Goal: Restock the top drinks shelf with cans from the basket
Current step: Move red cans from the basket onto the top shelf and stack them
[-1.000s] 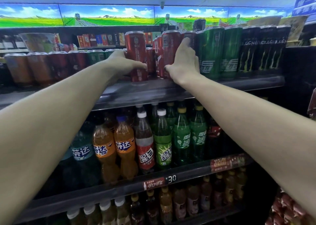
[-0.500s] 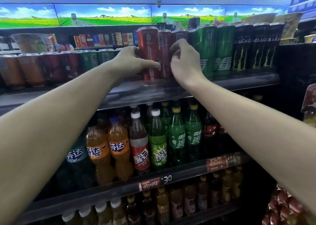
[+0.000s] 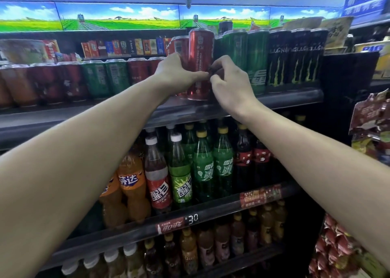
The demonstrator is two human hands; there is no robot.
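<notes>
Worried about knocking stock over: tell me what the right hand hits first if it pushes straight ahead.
Probably the tall red can right in front of the right hand, though depth is hard to judge.

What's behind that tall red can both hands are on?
Left of the tall red can, a second red can stands just behind it, and a dark can top shows further back. The rest of the row is hidden.
</notes>
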